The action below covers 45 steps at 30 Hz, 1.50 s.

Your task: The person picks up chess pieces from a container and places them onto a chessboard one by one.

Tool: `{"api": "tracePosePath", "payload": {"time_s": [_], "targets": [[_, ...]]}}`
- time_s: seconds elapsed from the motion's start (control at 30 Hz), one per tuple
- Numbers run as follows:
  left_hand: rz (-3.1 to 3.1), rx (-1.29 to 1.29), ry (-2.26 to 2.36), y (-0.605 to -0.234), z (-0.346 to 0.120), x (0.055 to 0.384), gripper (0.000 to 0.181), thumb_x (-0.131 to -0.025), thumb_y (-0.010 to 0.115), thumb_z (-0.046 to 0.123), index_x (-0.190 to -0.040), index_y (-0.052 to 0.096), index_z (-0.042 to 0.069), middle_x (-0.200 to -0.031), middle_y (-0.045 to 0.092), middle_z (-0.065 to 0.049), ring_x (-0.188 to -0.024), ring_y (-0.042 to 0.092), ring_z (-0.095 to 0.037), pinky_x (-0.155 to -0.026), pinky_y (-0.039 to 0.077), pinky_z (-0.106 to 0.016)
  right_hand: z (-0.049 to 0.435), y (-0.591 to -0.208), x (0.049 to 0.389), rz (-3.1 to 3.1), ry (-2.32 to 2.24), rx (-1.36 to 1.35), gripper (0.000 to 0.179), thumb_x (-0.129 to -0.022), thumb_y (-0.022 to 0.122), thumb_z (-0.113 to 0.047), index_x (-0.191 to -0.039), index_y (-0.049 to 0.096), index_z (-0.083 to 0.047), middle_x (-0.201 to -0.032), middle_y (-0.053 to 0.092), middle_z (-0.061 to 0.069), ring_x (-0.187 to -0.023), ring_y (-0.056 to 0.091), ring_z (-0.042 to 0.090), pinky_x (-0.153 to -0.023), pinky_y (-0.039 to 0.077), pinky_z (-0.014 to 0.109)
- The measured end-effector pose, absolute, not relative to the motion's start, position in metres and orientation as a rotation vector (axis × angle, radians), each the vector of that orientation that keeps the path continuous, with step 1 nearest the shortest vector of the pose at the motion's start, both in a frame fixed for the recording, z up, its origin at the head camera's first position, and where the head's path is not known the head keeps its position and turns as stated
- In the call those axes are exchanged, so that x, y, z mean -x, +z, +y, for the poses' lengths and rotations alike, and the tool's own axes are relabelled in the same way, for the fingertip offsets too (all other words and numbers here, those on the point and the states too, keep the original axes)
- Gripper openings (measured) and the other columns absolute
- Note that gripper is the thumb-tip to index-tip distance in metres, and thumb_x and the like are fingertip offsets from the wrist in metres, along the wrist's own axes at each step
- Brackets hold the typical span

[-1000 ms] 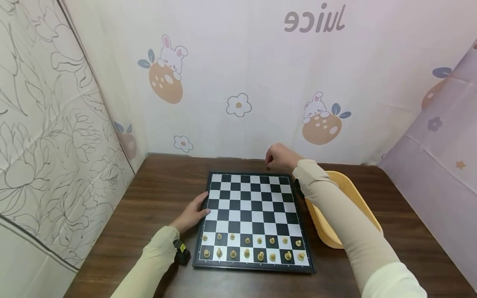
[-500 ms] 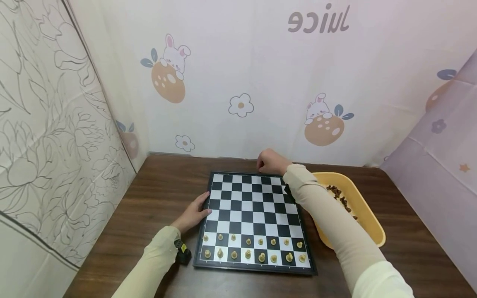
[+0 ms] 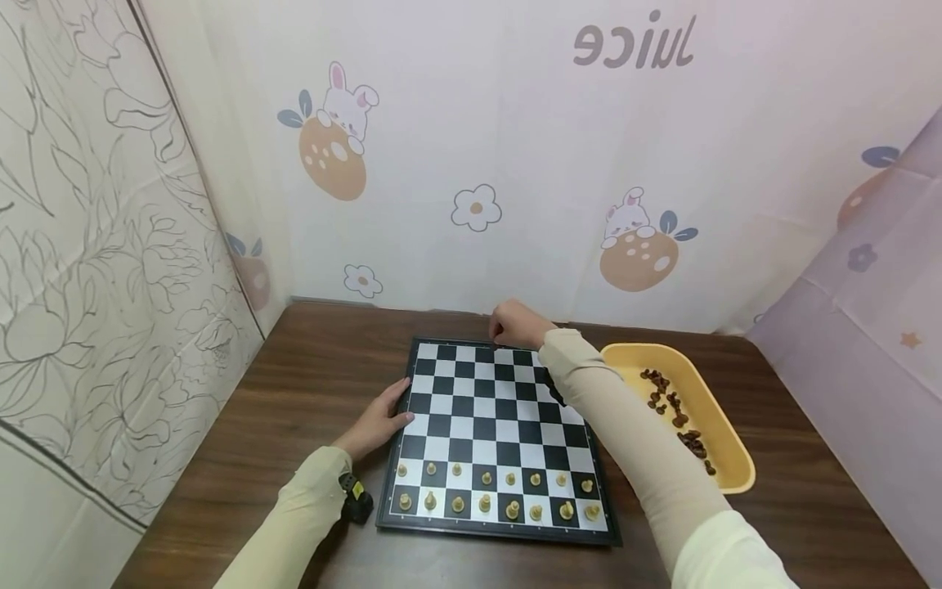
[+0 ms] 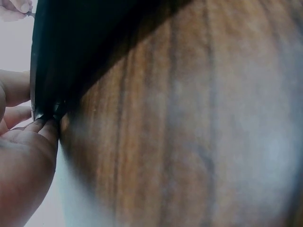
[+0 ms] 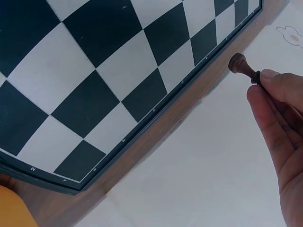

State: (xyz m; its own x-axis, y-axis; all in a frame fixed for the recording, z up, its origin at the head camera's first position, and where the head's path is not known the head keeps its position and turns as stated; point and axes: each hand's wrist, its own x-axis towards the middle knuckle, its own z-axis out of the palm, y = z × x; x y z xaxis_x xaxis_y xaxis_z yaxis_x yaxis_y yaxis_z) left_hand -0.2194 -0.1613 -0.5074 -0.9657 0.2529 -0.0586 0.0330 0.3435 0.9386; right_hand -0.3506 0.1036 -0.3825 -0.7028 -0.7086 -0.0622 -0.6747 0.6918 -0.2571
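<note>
My right hand is over the far edge of the black-and-white chessboard. In the right wrist view it pinches a dark brown chess piece between thumb and fingertips, base pointing away from the hand, above the board's border. My left hand rests at the board's left edge, thumb and fingers lying against the frame; the left wrist view shows its fingers touching the dark side of the board. Two rows of gold chess pieces stand along the near side.
A yellow tray stands right of the board, partly behind my right forearm, with several dark brown chess pieces lying in it. Beneath is a brown wooden table. A patterned curtain hangs behind its far edge.
My right hand has moved left and slightly down along the board's far edge, carrying the dark piece. More of the yellow tray shows now. The left hand stays at the board's edge.
</note>
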Motion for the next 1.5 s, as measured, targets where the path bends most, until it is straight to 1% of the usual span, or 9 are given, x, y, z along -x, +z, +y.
{"api": "tracePosePath", "payload": {"time_s": [0.17,0.37,0.53,0.7,0.83,1.03,1.23,1.5], "targets": [[2.434,-0.229,1.648,-0.508,-0.161,0.218,0.064,-0.093,0.057,0.001,-0.149,0.026,0.002,-0.155,0.019,-0.021,-0.141,0.018,-0.035,-0.112,0.02,-0.049,0.097,-0.387,0.351,2.738,-0.305,1.129,0.012,-0.08,0.065,0.01,-0.081,0.075,0.002,-0.078,0.07,0.008,-0.068,0.063,0.016,-0.063,0.054,0.029],[2.437,-0.233,1.65,-0.507,-0.164,0.214,0.062,-0.094,0.056,0.001,-0.149,0.026,-0.001,-0.154,0.019,-0.023,-0.14,0.02,-0.037,-0.111,0.022,-0.049,0.089,-0.393,0.352,2.748,-0.261,1.099,0.011,-0.081,0.066,0.009,-0.084,0.074,0.002,-0.082,0.07,0.009,-0.072,0.062,0.017,-0.066,0.054,0.029],[2.446,-0.23,1.636,-0.506,-0.166,0.214,0.063,-0.094,0.056,0.001,-0.149,0.026,0.0,-0.154,0.019,-0.022,-0.14,0.02,-0.037,-0.111,0.021,-0.049,0.084,-0.398,0.356,2.757,-0.252,1.105,0.013,-0.08,0.065,0.01,-0.083,0.074,0.002,-0.081,0.07,0.008,-0.07,0.06,0.016,-0.064,0.053,0.028],[2.443,-0.219,1.625,-0.507,-0.165,0.215,0.063,-0.093,0.057,0.002,-0.149,0.027,0.002,-0.155,0.02,-0.019,-0.141,0.02,-0.035,-0.112,0.021,-0.047,0.084,-0.401,0.359,2.759,-0.226,1.09,0.013,-0.08,0.065,0.01,-0.084,0.075,0.002,-0.082,0.07,0.008,-0.072,0.062,0.016,-0.065,0.054,0.029],[2.438,-0.226,1.639,-0.509,-0.164,0.215,0.063,-0.093,0.057,0.001,-0.149,0.028,0.002,-0.154,0.021,-0.02,-0.14,0.021,-0.036,-0.111,0.022,-0.048,0.086,-0.404,0.36,2.771,-0.195,1.06,0.012,-0.081,0.067,0.008,-0.086,0.075,0.001,-0.085,0.069,0.009,-0.076,0.063,0.017,-0.067,0.054,0.028],[2.441,-0.235,1.639,-0.512,-0.162,0.216,0.063,-0.093,0.057,0.001,-0.149,0.028,0.002,-0.154,0.021,-0.021,-0.14,0.02,-0.035,-0.111,0.022,-0.048,0.087,-0.408,0.359,2.77,-0.211,1.016,0.009,-0.08,0.07,0.007,-0.085,0.074,0.001,-0.084,0.068,0.009,-0.075,0.062,0.017,-0.066,0.054,0.029],[2.435,-0.235,1.652,-0.512,-0.161,0.218,0.063,-0.093,0.057,0.001,-0.149,0.028,0.003,-0.155,0.021,-0.02,-0.141,0.02,-0.035,-0.112,0.021,-0.047,0.086,-0.41,0.357,2.779,-0.214,1.01,0.009,-0.08,0.071,0.006,-0.087,0.074,0.001,-0.085,0.068,0.008,-0.078,0.063,0.018,-0.068,0.053,0.028],[2.436,-0.21,1.652,-0.511,-0.161,0.22,0.063,-0.093,0.057,0.002,-0.149,0.028,0.004,-0.155,0.02,-0.018,-0.141,0.019,-0.034,-0.112,0.021,-0.047,0.082,-0.407,0.353,2.761,-0.253,1.001,0.01,-0.08,0.068,0.009,-0.083,0.074,0.001,-0.084,0.068,0.009,-0.073,0.062,0.016,-0.066,0.053,0.028]]}}
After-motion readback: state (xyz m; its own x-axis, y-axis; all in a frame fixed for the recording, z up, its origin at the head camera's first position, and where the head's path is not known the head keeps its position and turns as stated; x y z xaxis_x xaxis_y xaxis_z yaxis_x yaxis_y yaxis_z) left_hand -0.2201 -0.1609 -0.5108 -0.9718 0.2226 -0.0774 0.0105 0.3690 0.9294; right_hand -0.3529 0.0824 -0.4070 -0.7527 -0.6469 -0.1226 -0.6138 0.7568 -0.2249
